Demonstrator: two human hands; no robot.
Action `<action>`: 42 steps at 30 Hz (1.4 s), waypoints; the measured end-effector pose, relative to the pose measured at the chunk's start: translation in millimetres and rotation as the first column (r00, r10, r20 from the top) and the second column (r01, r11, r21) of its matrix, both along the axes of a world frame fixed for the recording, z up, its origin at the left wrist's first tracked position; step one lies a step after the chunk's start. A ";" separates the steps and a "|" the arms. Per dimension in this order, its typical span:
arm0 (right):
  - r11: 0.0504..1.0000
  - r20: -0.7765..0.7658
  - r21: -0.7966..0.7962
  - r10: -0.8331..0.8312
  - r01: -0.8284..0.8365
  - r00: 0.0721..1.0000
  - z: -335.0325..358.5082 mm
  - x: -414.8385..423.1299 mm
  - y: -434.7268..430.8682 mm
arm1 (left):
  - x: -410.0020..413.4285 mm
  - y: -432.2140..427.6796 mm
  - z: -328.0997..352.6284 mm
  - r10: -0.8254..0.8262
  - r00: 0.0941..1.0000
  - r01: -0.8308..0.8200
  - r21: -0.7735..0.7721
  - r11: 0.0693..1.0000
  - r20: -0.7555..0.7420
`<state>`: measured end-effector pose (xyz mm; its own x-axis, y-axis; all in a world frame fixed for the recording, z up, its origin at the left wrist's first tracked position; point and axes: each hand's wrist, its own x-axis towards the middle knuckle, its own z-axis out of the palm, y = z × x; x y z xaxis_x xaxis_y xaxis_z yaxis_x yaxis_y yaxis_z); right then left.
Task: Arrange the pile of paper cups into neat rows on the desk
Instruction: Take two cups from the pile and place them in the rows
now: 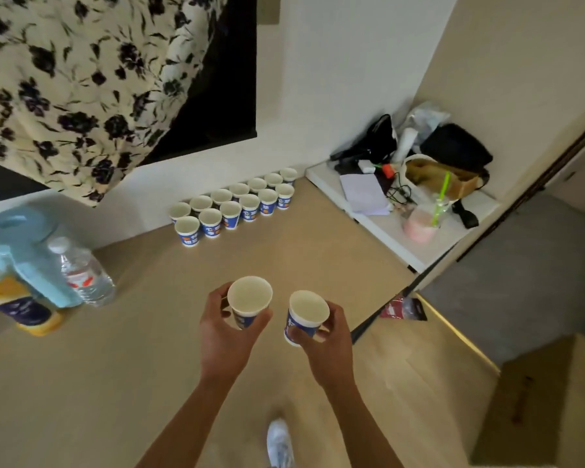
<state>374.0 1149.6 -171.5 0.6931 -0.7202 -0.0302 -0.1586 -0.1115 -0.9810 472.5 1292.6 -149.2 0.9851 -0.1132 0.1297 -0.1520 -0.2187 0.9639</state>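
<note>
1. Our left hand (223, 332), arm stretched forward, curls round 1 paper cup (249, 297).
2. Our right hand (330, 342) grips a second cup (307, 314) alongside.
3. 2 cup rows (233, 209) stand on the bench (284, 261) by the wall (318, 96).

Lived-in room in a home, prob. a bedroom or study. Floral curtain (65, 79) hangs over a dark window (217, 96). White side shelf (395, 238) is cluttered w/ a black bag (456, 146), papers (363, 194) & a pink drink (419, 228) w/ green straw; water bottle (81, 271) at left.

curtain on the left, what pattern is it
Cream curtain with a dark floral print; it shows in the head view, the only view.
</note>
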 end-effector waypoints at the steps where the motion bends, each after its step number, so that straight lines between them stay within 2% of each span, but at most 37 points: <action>1: 1.000 -0.013 0.015 -0.008 0.008 1.000 -3.8 8.0 -17.2 | 10.5 -17.2 -1.9 0.005 1.000 -0.005 -0.009 1.000 -0.019; 8: 1.000 -0.068 0.029 -0.005 0.007 0.998 -14.8 61.8 -119.1 | 64.3 -106.4 -2.5 0.016 0.997 -0.018 -0.024 1.000 -0.073; 16: 0.998 -0.070 0.028 0.054 -0.052 0.996 -25.8 150.3 -210.7 | 118.5 -167.3 -2.6 0.016 0.986 -0.020 -0.026 0.999 -0.163; 27: 0.965 -0.171 0.033 0.261 -0.259 0.950 -77.3 328.0 -325.6 | 177.8 -248.2 -10.6 0.188 0.962 -0.181 0.057 0.982 -0.197; 35: 0.933 -0.225 0.002 0.350 -0.359 0.909 -122.2 428.0 -380.8 | 208.3 -286.8 -24.6 0.269 0.941 -0.246 0.133 0.960 -0.206; 42: 0.918 -0.252 -0.019 0.379 -0.396 0.891 -149.6 468.7 -398.0 | 208.5 -297.3 -31.9 0.313 0.925 -0.276 0.185 0.943 -0.216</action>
<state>842.7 751.6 -321.1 0.8956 -0.4023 -0.1898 -0.3167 -0.2772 -0.9071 681.0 995.3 -181.1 0.9763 0.1868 -0.1097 0.1722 -0.3617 0.9163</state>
